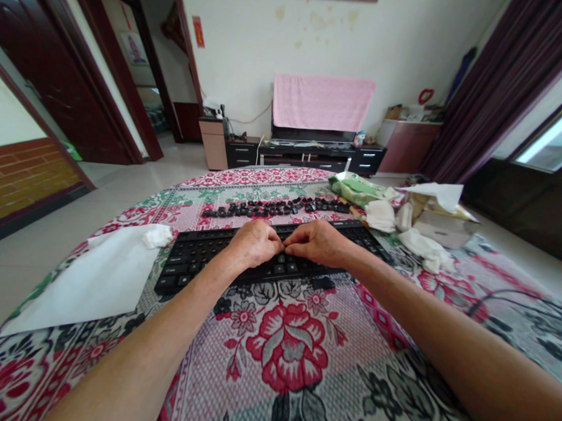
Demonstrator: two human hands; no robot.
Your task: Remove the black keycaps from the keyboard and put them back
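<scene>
A black keyboard [178, 269] lies on the flowered tablecloth in front of me, with many of its keys off. My left hand [258, 242] is over its middle, thumb and fingers pinched together low on the keys. Almost touching it, my right hand [318, 243] is pinched at the same spot from the other side. Whatever lies between the fingertips is too small to make out. Loose black keycaps [276, 207] are strewn in a long band behind the keyboard. A black piece [324, 283] sits just off its front edge.
White paper [93, 281] with a crumpled tissue [157, 236] lies at left. To the right are a green cloth [361, 188], white tissues [427, 249] and a shiny opened packet [437, 219]. A black cable [512, 292] curls near the right edge.
</scene>
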